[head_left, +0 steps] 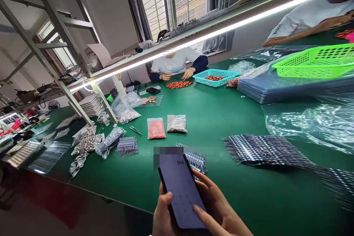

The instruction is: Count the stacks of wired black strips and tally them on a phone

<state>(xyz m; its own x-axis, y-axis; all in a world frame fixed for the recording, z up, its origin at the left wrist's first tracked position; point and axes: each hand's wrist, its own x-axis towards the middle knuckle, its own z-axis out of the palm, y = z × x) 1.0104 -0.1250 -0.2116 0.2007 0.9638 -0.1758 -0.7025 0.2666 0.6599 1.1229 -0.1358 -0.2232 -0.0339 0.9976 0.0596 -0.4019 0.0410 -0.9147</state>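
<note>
A smartphone with the number 384 at the top of its screen is held upright over the table's near edge. Along the phone's left side lies my left hand, closed on it with the thumb at the edge. My right hand wraps the right side, one digit touching the lower screen. Partly hidden behind the phone is a bundle of blue-white beaded strips with thin wires. Farther back lie a bag of pink-orange pieces and a bag of grey-white pieces.
A long row of wired strips spreads rightward on the green table. Tweezers and plastic bags lie left. Across the table a person handles orange pieces beside a blue basket. A green basket tops stacked clear sheets.
</note>
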